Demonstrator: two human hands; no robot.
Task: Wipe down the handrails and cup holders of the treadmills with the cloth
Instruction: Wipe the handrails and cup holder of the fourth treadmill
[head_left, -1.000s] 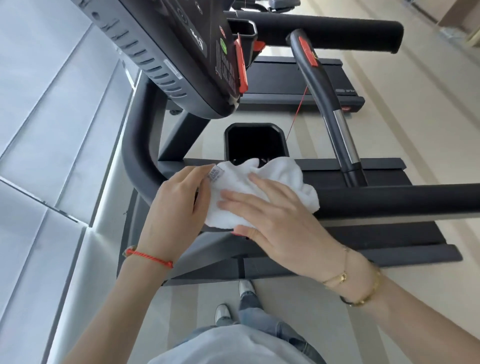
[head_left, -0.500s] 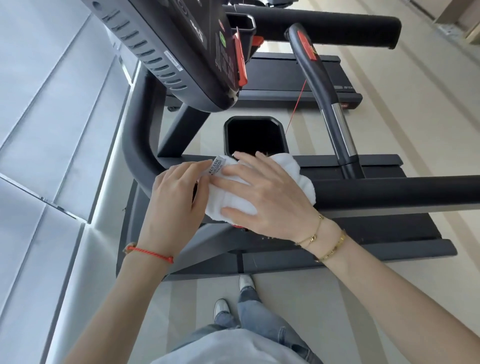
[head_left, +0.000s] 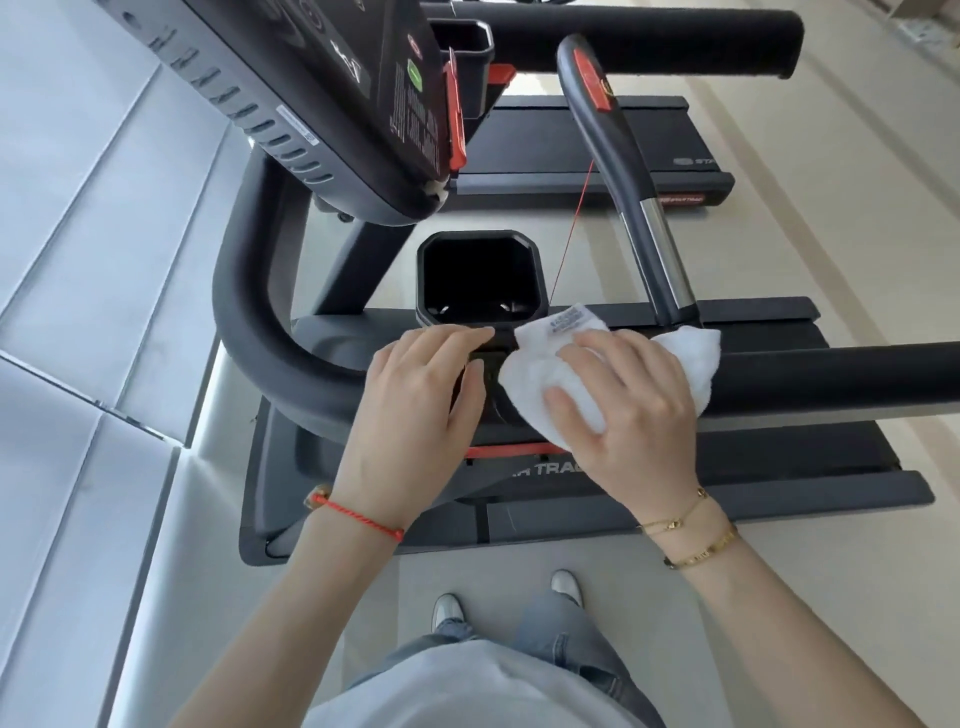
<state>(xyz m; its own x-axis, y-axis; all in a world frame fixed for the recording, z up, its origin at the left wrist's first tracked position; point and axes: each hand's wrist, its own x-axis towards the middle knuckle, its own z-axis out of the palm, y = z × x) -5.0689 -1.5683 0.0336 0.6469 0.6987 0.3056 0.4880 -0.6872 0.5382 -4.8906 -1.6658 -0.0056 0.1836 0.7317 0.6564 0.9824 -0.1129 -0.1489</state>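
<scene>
Fingers of the right hand (head_left: 631, 400) lay spread and nearly flat, pressing the white cloth (head_left: 550, 364) against the handrail (head_left: 831, 376). Left hand (head_left: 415, 395) fingers rested straight and close together on the dark console edge just left of the cloth, holding nothing. Beyond both sets of fingertips sat the black cup holder (head_left: 480, 278).

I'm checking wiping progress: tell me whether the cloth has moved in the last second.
Yes. The cloth has slid rightward along the handrail under the right hand; it no longer overlaps the cup holder rim.
</scene>
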